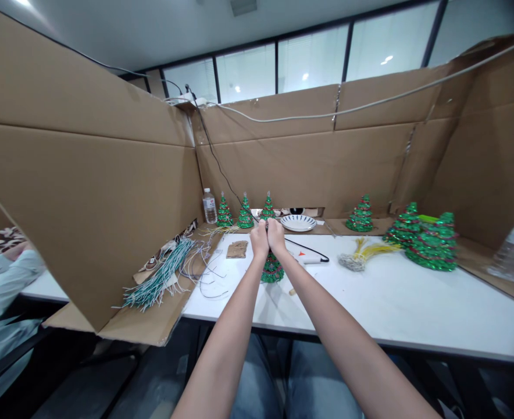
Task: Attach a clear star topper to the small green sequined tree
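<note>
My left hand (259, 237) and my right hand (277, 235) are stretched out side by side over the white table (370, 302), both closed round the top of a small green beaded tree with red trim (272, 269). The tree stands upright on the table under my hands; only its lower tiers show. A dark thin wire seems to run up from between my fingers. What my fingertips pinch at the tree's tip is hidden.
Finished green trees stand at the back (244, 214) and right (431, 243). A bundle of green-white wires (161, 276), loose wires, a yellow bundle (366, 255), a striped plate (298, 222), a bottle (209, 205) and a white tool (311, 259) lie around. Cardboard walls (86, 198) enclose the desk. Another person's sleeve (4, 279) is at left.
</note>
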{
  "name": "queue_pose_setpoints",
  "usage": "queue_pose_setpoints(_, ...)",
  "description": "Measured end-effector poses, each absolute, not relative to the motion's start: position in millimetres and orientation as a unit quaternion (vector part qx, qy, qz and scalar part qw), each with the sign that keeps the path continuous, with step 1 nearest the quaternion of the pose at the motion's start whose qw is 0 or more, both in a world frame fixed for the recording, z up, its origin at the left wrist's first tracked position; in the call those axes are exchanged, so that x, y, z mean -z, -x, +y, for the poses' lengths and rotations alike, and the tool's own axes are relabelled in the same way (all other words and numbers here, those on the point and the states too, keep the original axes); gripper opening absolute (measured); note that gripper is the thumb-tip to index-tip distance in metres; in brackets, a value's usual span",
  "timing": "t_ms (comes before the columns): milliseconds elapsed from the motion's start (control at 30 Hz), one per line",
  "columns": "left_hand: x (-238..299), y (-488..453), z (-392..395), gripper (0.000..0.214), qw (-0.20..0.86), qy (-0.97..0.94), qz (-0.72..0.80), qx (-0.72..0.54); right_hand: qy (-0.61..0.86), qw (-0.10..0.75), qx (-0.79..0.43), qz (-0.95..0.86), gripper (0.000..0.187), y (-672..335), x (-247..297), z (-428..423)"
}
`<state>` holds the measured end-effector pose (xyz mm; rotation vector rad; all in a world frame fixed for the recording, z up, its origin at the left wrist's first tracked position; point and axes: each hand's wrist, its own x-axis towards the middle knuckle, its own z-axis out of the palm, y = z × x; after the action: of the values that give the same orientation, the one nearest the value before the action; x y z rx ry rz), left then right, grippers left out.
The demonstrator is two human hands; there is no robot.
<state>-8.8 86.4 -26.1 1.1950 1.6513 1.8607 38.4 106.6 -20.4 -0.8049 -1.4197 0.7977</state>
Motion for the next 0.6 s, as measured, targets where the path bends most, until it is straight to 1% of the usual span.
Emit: queue_pose_setpoints(600,28.6,10.1,88.4,0.033,0.190,-0.428,0.579,-0.667,0.348,0.610,-0.336,-0.628,0.031,-38.5,21.2,107.5)
